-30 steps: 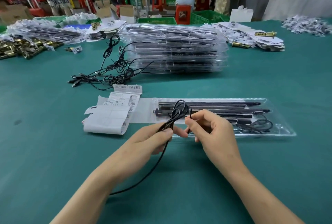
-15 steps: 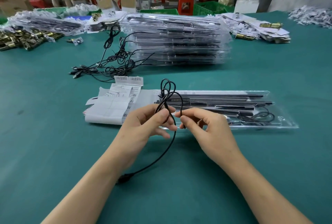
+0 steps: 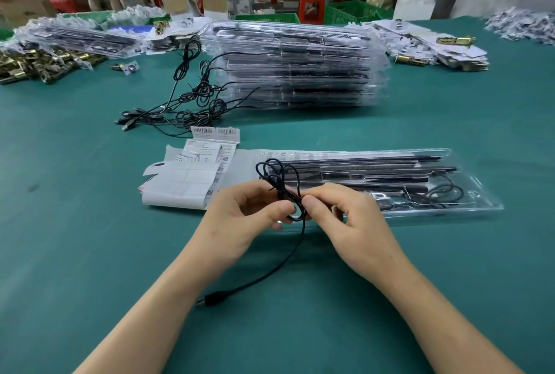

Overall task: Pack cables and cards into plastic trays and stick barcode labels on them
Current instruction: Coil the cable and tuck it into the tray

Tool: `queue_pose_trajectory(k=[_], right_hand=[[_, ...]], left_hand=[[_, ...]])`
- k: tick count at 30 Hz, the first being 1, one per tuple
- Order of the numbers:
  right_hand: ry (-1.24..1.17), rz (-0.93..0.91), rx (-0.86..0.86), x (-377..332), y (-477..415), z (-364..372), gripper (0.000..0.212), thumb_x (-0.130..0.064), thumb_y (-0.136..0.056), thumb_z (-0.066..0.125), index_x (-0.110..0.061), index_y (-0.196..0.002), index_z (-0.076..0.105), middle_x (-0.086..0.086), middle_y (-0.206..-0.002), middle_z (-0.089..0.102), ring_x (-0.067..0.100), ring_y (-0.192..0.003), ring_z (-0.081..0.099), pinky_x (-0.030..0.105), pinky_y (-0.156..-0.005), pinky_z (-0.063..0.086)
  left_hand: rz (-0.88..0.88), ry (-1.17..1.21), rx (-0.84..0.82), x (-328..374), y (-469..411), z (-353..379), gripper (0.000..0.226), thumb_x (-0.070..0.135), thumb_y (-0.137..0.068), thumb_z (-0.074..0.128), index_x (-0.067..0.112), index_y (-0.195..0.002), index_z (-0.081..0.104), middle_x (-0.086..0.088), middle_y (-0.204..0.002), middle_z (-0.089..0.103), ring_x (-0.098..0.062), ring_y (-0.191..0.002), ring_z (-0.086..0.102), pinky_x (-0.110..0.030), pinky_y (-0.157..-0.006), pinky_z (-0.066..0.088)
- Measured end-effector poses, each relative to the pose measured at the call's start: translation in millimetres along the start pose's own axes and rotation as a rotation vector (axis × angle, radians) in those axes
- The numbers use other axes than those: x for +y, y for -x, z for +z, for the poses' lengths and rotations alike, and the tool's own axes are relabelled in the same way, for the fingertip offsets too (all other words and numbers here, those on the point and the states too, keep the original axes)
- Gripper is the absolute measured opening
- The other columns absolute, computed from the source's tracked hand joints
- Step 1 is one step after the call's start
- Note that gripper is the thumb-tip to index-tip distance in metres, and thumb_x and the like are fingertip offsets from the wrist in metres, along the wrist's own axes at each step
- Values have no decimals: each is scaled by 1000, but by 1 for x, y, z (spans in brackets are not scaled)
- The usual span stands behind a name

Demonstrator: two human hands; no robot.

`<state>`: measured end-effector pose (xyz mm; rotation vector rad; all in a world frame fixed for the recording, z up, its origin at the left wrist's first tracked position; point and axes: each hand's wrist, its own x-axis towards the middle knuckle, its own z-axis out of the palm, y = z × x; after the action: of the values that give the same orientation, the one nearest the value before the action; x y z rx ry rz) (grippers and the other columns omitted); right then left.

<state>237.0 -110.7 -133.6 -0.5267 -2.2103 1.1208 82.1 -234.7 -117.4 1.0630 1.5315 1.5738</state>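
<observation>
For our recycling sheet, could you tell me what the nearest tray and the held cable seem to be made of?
The tray looks like thin glossy clear plastic: its contents show through and its edges glint. The cable seems to have a matte black rubber or plastic jacket: it bends into soft loops.

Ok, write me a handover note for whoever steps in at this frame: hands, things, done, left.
Left hand and right hand both pinch the black cable, partly coiled; its plug trails below the hands.
Clear tray just behind holds black strips and one coiled cable.
Label sheets lie left of the tray.
To do, likely: finish coil, seat it, stick a barcode label.
</observation>
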Motion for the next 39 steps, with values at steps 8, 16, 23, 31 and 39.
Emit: queue_pose_trajectory(k=[8, 16, 23, 31, 39], right_hand=[[11, 0, -4, -1, 0, 1, 13, -35, -96, 67, -27, -100, 77, -11, -85, 64, 10, -73, 55, 13, -65, 38], [-2, -3, -63, -1, -2, 0, 11, -21, -97, 69, -23, -91, 79, -7, -77, 62, 10, -72, 53, 15, -64, 36], [3, -37, -116, -4, -1, -2, 14, -28, -97, 69, -42, -97, 75, -10, -86, 58, 7, -78, 54, 13, -69, 37], [-47, 4, -137, -6, 0, -1, 5, -34, -90, 73, -36, -93, 78, 1, -73, 66, 14, -62, 51, 29, -59, 40], [-162, 79, 9, 3, -2, -2, 12, -37, -91, 69, -34, -96, 79, -12, -79, 74, 2, -63, 55, 19, -62, 42]], left_hand=[[47, -61, 99, -11, 0, 1, 36, 17, -81, 86, 35, -110, 75, -15, -87, 71, -22, -74, 75, -26, -72, 58], [84, -127, -24, -5, -2, -9, 39, 39, -82, 76, 42, -120, 74, 1, -80, 75, -11, -67, 66, -22, -71, 53], [108, -109, -58, -3, -1, -8, 21, 21, -86, 78, 30, -105, 77, 1, -86, 76, -12, -61, 66, -15, -63, 50], [111, -133, -10, -5, -3, -4, 12, 28, -84, 77, 32, -96, 78, 3, -95, 78, -14, -75, 66, -29, -69, 55], [52, -424, 29, -3, 3, -8, 19, 51, -80, 79, 36, -92, 75, 10, -78, 71, -7, -50, 61, -17, -55, 45]])
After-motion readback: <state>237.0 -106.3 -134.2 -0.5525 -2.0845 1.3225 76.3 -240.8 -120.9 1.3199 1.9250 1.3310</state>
